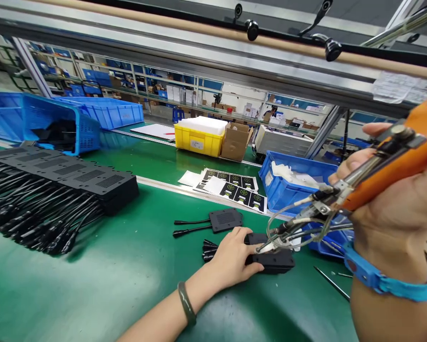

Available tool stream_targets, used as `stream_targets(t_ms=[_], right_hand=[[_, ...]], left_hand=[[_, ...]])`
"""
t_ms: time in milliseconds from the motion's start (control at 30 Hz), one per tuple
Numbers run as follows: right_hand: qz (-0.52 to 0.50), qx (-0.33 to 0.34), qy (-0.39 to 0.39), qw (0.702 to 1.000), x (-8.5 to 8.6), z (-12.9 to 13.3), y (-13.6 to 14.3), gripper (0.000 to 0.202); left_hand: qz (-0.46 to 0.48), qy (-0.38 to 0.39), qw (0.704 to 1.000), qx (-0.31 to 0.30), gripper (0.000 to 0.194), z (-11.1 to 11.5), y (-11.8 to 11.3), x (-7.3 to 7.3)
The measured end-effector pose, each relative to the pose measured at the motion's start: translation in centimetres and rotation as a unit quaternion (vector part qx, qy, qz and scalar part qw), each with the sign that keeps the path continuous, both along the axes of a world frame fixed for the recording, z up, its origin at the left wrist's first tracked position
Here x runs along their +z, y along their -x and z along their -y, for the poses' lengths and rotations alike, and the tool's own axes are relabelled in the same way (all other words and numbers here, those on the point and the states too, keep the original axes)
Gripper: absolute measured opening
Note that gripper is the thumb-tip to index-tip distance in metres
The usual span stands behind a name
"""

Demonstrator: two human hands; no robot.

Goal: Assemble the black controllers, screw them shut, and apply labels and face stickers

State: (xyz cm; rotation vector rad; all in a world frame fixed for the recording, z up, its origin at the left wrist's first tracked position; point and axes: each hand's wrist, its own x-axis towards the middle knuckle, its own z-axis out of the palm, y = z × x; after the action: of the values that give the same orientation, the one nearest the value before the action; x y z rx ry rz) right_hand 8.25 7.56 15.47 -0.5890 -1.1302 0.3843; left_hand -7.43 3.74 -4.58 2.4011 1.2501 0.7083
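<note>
My left hand (234, 255), with a dark green bangle on its wrist, grips a black plastic box (276, 261) from above, thumb on the near side. Black cable ends (208, 249) stick out left of it. My right hand (402, 204) is closed around an orange hand tool (381, 171) with a long metal nozzle, thin tubes and wires. Its tip points down at the box beside my left fingers; whether it touches cannot be made out. Behind my left hand lies another flat black box (226, 220) with two short cables.
Rows of black boxes with cables (88, 183) stand at left. Blue crates (110, 114), a yellow bin (197, 137) and a cardboard box (235, 142) are behind. Label sheets (240, 190) lie mid-table, a blue bin (288, 185) right of them. A thin black rod (331, 282) lies at right.
</note>
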Motion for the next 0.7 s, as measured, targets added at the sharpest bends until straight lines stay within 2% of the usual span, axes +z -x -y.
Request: stream_targets(t_ms=[100,200,300,533,700], right_hand=[[0.036,-0.006,0.021,0.999,-1.5,0.6,0.3,0.053],[0.040,0.029,0.088,0.995,-3.6,0.9,0.8,0.059],[0.026,0.043,0.111,0.993,-5.1,0.9,1.3,0.057],[0.028,0.049,0.138,0.989,-6.6,1.3,1.7,0.054],[0.042,0.006,0.110,0.993,-7.5,1.6,2.1,0.046]], left_hand=[[0.010,-0.002,1.000,0.006,0.042,-0.2,0.0,-0.2],[0.021,-0.003,1.000,0.013,0.041,-0.3,-0.1,-0.3],[0.032,-0.005,0.999,0.017,0.042,-0.4,-0.1,-0.3],[0.053,-0.017,0.998,0.016,0.037,-0.4,-0.2,-0.7],[0.069,-0.025,0.997,0.014,0.035,-0.7,-0.4,-1.3]])
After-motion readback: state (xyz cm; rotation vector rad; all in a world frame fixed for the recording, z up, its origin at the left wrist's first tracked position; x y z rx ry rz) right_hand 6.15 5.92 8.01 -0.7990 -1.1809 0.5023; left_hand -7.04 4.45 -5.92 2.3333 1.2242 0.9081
